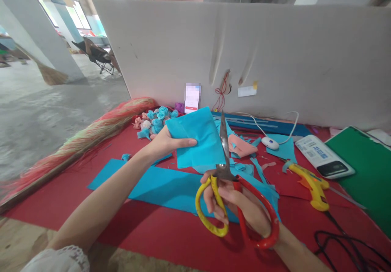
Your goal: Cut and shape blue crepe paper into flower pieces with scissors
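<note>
My left hand (pixel 171 142) pinches a folded piece of blue paper (pixel 198 135) between thumb and fingers, held up above the table. My right hand (pixel 235 202) is wrapped through the handles of large scissors (pixel 225 170), one handle yellow and the other red. The blades point upward along the right edge of the folded piece; whether they touch it cannot be made out. Below both hands a long blue strip (pixel 165 186) lies across the red tabletop (pixel 146 231). Blue scraps and a pink piece (pixel 242 145) lie behind the scissors.
Blue and pink paper flowers (pixel 157 121) are heaped at the back left, near an upright phone (pixel 192 99). A yellow glue gun (pixel 311 184), a white device (pixel 325 156) and a green board (pixel 363 170) lie at the right. A pale panel (pixel 171 44) stands behind.
</note>
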Available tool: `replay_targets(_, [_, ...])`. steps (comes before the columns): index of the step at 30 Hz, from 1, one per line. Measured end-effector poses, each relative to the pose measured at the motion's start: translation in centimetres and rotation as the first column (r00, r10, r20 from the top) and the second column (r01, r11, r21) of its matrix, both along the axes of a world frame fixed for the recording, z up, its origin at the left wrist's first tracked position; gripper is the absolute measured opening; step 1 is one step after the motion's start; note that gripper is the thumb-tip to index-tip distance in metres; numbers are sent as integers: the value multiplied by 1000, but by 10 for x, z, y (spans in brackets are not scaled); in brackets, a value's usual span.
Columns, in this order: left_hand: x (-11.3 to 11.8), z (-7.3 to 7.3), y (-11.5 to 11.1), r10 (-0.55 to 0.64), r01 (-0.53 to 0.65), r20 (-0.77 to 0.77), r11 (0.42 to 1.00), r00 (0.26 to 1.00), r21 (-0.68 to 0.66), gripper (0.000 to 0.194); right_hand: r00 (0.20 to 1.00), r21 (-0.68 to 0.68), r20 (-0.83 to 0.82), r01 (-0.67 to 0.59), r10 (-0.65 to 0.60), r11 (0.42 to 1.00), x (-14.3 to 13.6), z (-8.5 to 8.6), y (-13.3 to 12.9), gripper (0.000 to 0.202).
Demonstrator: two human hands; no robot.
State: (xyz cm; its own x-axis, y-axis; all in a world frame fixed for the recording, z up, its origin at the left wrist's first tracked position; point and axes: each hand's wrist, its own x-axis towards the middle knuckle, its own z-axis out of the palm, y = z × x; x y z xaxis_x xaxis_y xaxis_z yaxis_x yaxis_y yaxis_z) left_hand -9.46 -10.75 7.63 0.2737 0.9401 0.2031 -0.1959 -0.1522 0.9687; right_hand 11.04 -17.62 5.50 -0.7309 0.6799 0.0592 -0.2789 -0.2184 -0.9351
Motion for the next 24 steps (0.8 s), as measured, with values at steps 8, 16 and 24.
replay_targets(8, [4, 2, -2, 36, -37, -7, 999, 999, -41, 55, 994, -56, 37, 104, -102, 993, -3, -7, -3, 26])
replay_targets(16, [2, -1, -2, -55, 57, -62, 998, 997, 25, 37, 998, -43, -6, 59, -59, 997, -3, -2, -5, 25])
replay_targets(24, [5, -3, -3, -97, 100, -86, 995, 992, 25, 32, 990, -54, 41, 140, -138, 989, -2, -4, -8, 28])
